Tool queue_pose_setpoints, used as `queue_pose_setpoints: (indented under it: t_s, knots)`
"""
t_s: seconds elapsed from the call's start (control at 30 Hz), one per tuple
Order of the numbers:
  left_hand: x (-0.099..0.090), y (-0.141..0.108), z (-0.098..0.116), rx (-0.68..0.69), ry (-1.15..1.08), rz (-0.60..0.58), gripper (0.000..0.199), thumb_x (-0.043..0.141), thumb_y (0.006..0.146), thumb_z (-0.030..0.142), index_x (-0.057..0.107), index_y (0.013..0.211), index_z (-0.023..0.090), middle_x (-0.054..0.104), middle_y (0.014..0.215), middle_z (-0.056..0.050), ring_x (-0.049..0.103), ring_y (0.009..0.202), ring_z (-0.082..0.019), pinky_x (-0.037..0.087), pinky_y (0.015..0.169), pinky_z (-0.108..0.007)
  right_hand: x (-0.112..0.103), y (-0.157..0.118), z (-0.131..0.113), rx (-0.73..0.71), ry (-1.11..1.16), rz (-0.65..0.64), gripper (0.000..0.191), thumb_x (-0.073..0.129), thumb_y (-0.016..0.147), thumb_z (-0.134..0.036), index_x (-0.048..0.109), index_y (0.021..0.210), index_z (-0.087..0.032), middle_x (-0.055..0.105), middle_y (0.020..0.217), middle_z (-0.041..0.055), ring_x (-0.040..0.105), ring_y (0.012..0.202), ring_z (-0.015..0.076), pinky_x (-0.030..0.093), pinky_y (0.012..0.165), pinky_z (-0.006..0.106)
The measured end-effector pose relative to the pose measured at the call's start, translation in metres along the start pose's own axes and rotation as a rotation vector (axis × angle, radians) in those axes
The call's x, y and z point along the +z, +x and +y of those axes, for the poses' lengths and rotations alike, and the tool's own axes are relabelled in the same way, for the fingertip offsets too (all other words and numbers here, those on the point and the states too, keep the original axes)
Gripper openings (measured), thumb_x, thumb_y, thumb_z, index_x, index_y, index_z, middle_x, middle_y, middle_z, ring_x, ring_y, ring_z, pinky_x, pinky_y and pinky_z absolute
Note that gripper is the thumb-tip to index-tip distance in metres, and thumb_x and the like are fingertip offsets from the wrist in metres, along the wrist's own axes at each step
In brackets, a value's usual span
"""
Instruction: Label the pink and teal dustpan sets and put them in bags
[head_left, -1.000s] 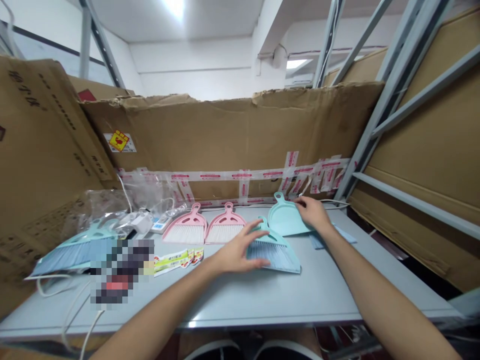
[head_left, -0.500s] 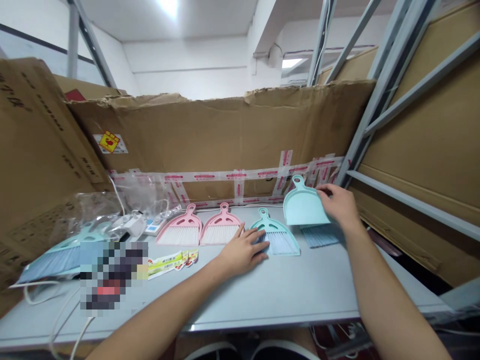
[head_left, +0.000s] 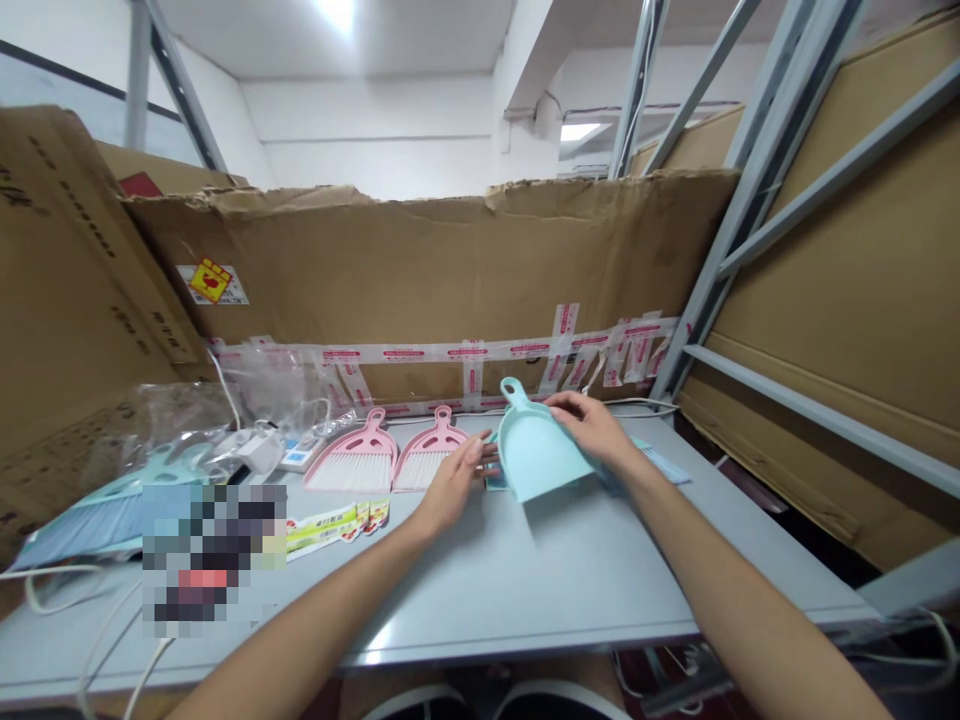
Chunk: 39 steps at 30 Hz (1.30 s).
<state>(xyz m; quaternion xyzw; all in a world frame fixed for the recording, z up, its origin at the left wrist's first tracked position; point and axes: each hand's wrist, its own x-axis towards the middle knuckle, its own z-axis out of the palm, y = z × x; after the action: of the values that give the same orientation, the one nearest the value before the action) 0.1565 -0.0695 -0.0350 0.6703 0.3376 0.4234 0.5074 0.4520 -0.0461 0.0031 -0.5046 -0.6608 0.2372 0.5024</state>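
Observation:
My right hand (head_left: 589, 430) grips a light teal dustpan (head_left: 544, 450) by its upper right edge and holds it tilted above the table. Just left of it is my left hand (head_left: 459, 475), its fingers stretched out toward the pan's left edge; whether they touch is unclear. Behind and below the raised pan, another teal dustpan-and-brush set (head_left: 493, 478) is mostly hidden. Blue brush bristles (head_left: 664, 462) show on the table beyond my right forearm. Two pink dustpans (head_left: 313, 480) (head_left: 442, 432) with white-bristled brushes (head_left: 367, 470) lie side by side to the left.
A large cardboard box (head_left: 420, 270) backs the grey table (head_left: 525, 590). At left are another teal set (head_left: 97, 515), plastic bags (head_left: 262, 385), a power strip (head_left: 304, 455), cables, green-yellow labels (head_left: 330, 527) and a pixelated item (head_left: 214, 555). Metal shelf posts (head_left: 720, 260) stand at right.
My right hand has carried the teal dustpan left and toward me, over the other teal set. My left hand has lifted off that set's brush and turned on its side, drawing slightly left.

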Motion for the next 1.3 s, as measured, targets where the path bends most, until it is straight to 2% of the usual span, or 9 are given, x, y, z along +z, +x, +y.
queue_pose_setpoints:
  t_s: [0.1,0.2,0.4,0.63,0.73,0.87,1.1,1.2,1.3]
  knots:
    - [-0.003,-0.001,-0.006,-0.134,-0.112,0.042,0.096,0.080,0.090,0.075,0.056,0.166,0.022,0.076,0.144,-0.017,0.075,0.127,-0.033,0.062,0.104,-0.045,0.021,-0.007,-0.004,-0.005,0.022,-0.202,0.038,0.076,0.092,-0.056,0.082,0.105,-0.020,0.084,0.104,0.0081,0.074,0.096,0.0251,0.058,0.088,0.036]
    - [-0.004,-0.001,-0.014,-0.134,-0.096,0.097,0.085,0.090,0.084,0.064,0.068,0.153,0.021,0.075,0.147,-0.017,0.071,0.135,-0.036,0.058,0.112,-0.047,0.014,-0.004,0.004,0.039,-0.021,-0.337,0.045,0.067,0.100,-0.062,0.082,0.101,-0.020,0.084,0.095,0.0083,0.075,0.085,0.0243,0.057,0.077,0.034]
    - [-0.001,-0.003,-0.017,-0.090,0.035,0.094,0.054,0.085,0.089,0.058,0.082,0.130,0.022,0.082,0.134,-0.013,0.073,0.130,-0.035,0.056,0.116,-0.050,-0.046,0.011,0.066,0.095,-0.811,0.103,0.032,0.069,0.099,-0.043,0.082,0.105,-0.015,0.083,0.110,0.0223,0.076,0.104,0.0343,0.054,0.095,0.042]
    - [0.000,-0.003,-0.017,-0.079,0.014,0.101,0.050,0.084,0.092,0.058,0.084,0.128,0.023,0.083,0.133,-0.012,0.072,0.132,-0.034,0.054,0.119,-0.050,-0.044,0.019,0.103,0.295,-0.836,-0.050,0.024,0.081,0.084,-0.036,0.082,0.101,-0.017,0.082,0.089,0.0129,0.076,0.084,0.0275,0.050,0.075,0.033]
    - [-0.002,-0.001,-0.020,-0.097,0.016,0.120,0.051,0.082,0.093,0.057,0.083,0.130,0.023,0.081,0.138,-0.012,0.070,0.136,-0.035,0.052,0.122,-0.052,-0.038,0.023,0.097,0.282,-0.805,-0.103,0.013,0.082,0.080,-0.032,0.077,0.079,-0.019,0.078,0.077,0.0112,0.072,0.074,0.0262,0.049,0.070,0.034]
    - [-0.005,0.001,-0.023,-0.124,0.006,0.163,0.050,0.079,0.094,0.053,0.082,0.133,0.023,0.076,0.149,-0.013,0.065,0.145,-0.036,0.046,0.128,-0.054,-0.045,0.019,0.078,0.264,-0.668,-0.187,0.027,0.080,0.082,-0.041,0.069,0.067,-0.021,0.070,0.065,0.0043,0.062,0.060,0.0199,0.045,0.060,0.031]
    - [-0.006,0.001,-0.021,-0.138,-0.016,0.197,0.051,0.078,0.094,0.050,0.081,0.137,0.024,0.073,0.155,-0.012,0.062,0.149,-0.037,0.042,0.131,-0.055,-0.072,-0.011,0.010,0.386,0.100,-0.433,0.055,0.092,0.079,-0.063,0.079,0.114,-0.022,0.076,0.088,0.0031,0.063,0.065,0.0155,0.048,0.051,0.024]
    - [-0.004,0.000,-0.017,-0.126,-0.031,0.184,0.054,0.082,0.091,0.053,0.080,0.137,0.024,0.073,0.154,-0.014,0.063,0.148,-0.038,0.044,0.129,-0.054,-0.054,-0.017,-0.015,0.361,0.232,-0.420,0.066,0.096,0.076,-0.062,0.077,0.126,-0.022,0.076,0.093,0.0037,0.059,0.061,0.0129,0.045,0.047,0.022]
    - [-0.001,-0.003,-0.010,-0.125,-0.038,0.121,0.059,0.081,0.093,0.059,0.079,0.139,0.023,0.074,0.153,-0.013,0.062,0.148,-0.038,0.044,0.129,-0.054,-0.013,-0.019,-0.027,0.297,0.355,-0.316,0.068,0.098,0.074,-0.060,0.075,0.128,-0.024,0.080,0.100,0.0054,0.061,0.063,0.0139,0.048,0.049,0.025]
